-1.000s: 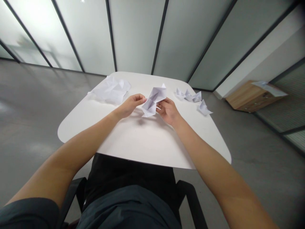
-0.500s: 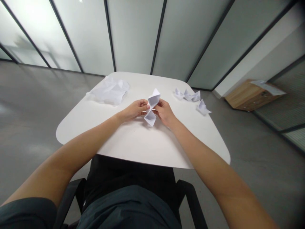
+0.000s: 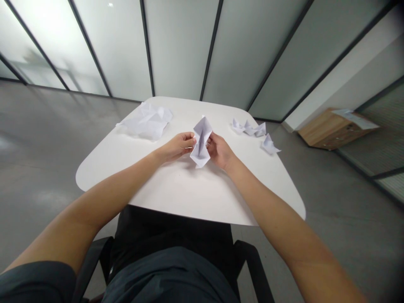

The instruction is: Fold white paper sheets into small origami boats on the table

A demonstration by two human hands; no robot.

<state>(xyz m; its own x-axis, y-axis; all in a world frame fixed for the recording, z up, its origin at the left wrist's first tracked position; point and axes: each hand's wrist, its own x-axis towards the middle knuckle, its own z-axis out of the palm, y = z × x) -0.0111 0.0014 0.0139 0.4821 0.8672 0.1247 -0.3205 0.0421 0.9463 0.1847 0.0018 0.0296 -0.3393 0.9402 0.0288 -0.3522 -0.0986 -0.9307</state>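
Note:
Above the middle of a white rounded table (image 3: 176, 198), I hold a folded white paper piece (image 3: 201, 143) between both hands. My left hand (image 3: 178, 146) pinches its left side with the fingertips. My right hand (image 3: 219, 151) grips its right side, with the fingers partly hidden behind the paper. The paper stands nearly upright, pointed at top and bottom, with a crease down its centre. A crumpled sheet of white paper (image 3: 147, 121) lies beyond my left hand, out of reach of contact.
Several small folded paper boats (image 3: 249, 128) sit at the far right of the table, and another (image 3: 269, 144) lies near its right edge. A wooden box (image 3: 331, 129) with paper on top stands on the grey floor at right, beside frosted glass walls.
The folded paper has been opened wider and now shows a broader, flatter diamond shape. My hands have moved slightly apart to either side of it.

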